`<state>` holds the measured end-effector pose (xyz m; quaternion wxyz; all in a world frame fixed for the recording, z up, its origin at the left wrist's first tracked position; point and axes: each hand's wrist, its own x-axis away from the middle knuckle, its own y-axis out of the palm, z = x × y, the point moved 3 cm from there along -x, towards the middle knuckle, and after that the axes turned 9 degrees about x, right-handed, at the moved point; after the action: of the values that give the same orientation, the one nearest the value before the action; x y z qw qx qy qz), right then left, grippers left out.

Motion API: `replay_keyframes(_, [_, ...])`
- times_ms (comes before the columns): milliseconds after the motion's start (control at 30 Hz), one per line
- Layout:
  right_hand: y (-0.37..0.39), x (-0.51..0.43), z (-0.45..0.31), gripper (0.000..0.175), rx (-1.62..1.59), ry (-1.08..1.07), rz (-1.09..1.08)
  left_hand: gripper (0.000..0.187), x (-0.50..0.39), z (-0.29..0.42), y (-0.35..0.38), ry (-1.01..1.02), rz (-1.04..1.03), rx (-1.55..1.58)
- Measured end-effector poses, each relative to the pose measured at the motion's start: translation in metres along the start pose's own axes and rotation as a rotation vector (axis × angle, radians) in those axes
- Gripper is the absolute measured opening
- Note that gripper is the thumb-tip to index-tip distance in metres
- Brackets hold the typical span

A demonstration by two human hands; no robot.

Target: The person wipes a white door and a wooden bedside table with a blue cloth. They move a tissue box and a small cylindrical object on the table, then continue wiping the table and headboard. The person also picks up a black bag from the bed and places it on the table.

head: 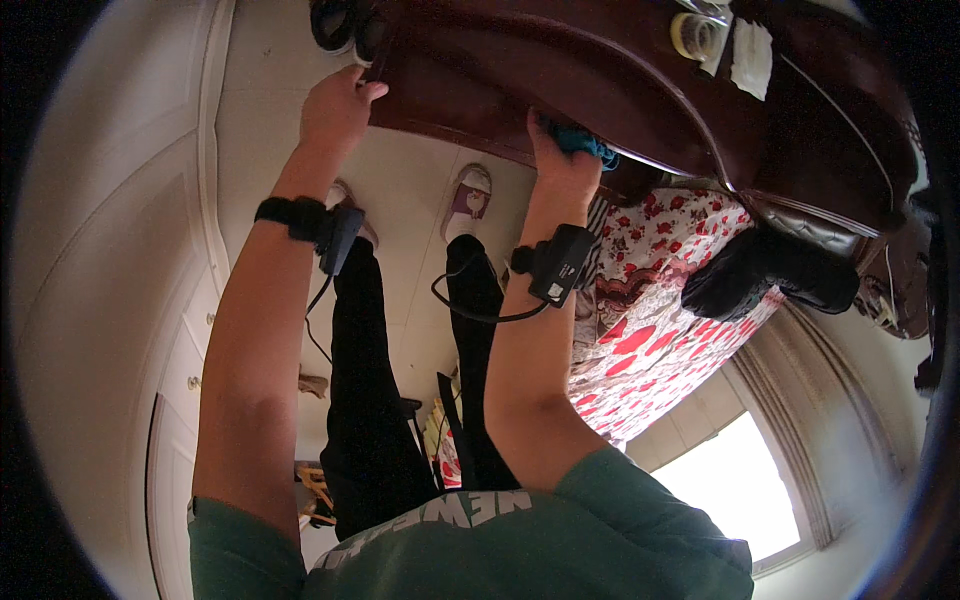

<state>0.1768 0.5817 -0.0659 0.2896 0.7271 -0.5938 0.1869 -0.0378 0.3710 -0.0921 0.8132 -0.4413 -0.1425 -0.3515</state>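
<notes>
My right hand [564,169] holds a crumpled teal cloth [581,142] against the lower edge of a dark red-brown polished wooden panel [465,82]. Part of that cloth is hidden by my fingers and by the panel's curved rim. At the left end of the same panel is my left hand [341,112], its thumb pointing right across the wood. The tips of its other fingers are hard to make out, so whether they grip the edge cannot be told. Each wrist carries a black strapped device with a cable.
Floral bedding [660,300] lies to the right, with a black cloth item [765,277] on it. A tape roll [694,36] and a white packet [751,58] rest on the wood. Black shoes [334,26] sit beyond my left hand. White cabinet doors [180,352] line the left.
</notes>
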Motion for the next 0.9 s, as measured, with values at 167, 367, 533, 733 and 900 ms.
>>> replay_keyframes(167, [0.010, 0.010, -0.006, 0.026, -0.469, 0.273, 0.171, 0.052, -0.001, -0.006, 0.006, 0.061, 0.032, 0.002])
replay_keyframes(367, [0.069, 0.013, 0.018, 0.027, 0.436, 0.040, -0.174, 0.046, -0.001, -0.017, 0.010, 0.224, 0.218, 0.042])
replay_keyframes(533, [0.094, 0.021, 0.061, 0.034, 1.084, -0.155, -0.355, 0.035, 0.000, -0.014, 0.010, 0.118, 0.184, 0.138])
replay_keyframes(733, [0.030, 0.061, 0.050, 0.043, 0.583, 0.350, -0.282, 0.034, 0.007, -0.009, -0.004, 0.159, 0.155, 0.195])
replay_keyframes(900, [-0.076, 0.081, -0.034, 0.041, 0.609, 0.155, 0.177, 0.039, 0.017, -0.005, -0.008, 0.007, 0.046, 0.267])
